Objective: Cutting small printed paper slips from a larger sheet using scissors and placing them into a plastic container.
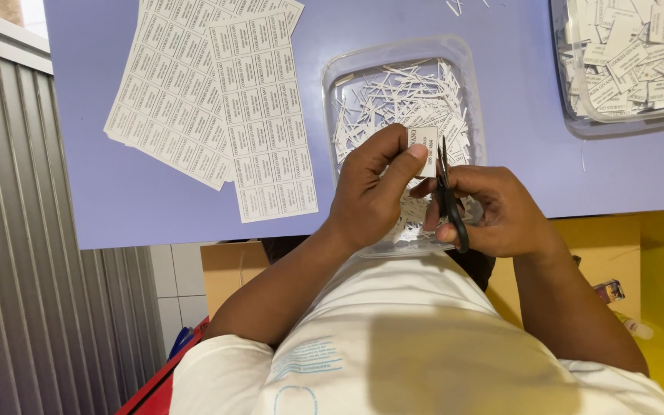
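My left hand [374, 192] pinches a small white printed paper label [426, 147] between thumb and fingers. My right hand [501, 211] grips black scissors [449, 201], whose blades point up along the label's right edge. Both hands hover over a clear plastic tray [333, 84] filled with thin white paper trimmings, which rests at the near edge of the lilac table [516, 69].
Sheets of printed labels [217, 92] lie fanned out on the table to the left. A second clear tray [578, 115] at the top right holds several cut labels. A grey ribbed wall stands on the left; yellow surfaces lie below the table on the right.
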